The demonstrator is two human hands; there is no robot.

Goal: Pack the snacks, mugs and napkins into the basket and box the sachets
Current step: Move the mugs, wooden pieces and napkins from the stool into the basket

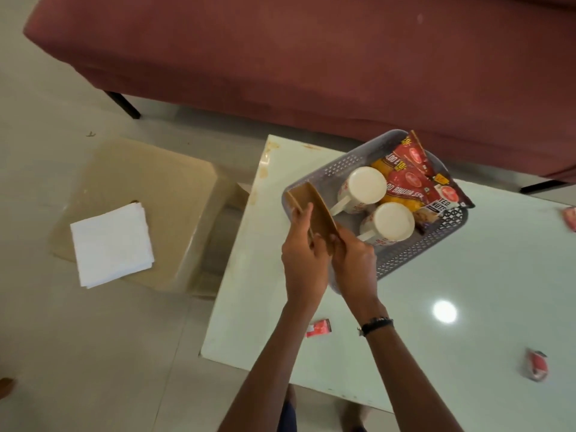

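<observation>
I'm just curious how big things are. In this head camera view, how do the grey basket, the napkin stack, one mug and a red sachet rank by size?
Largest to smallest as they look:
1. Grey basket
2. Napkin stack
3. Mug; the two mugs look alike
4. Red sachet

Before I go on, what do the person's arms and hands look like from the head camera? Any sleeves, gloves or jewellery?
Both forearms are bare up to the frame edge, with no sleeves in view. The left hand and right hand are ungloved, and no rings show on the fingers. The only thing worn is a thin black beaded bracelet around the right wrist. The left wrist carries nothing.
</observation>
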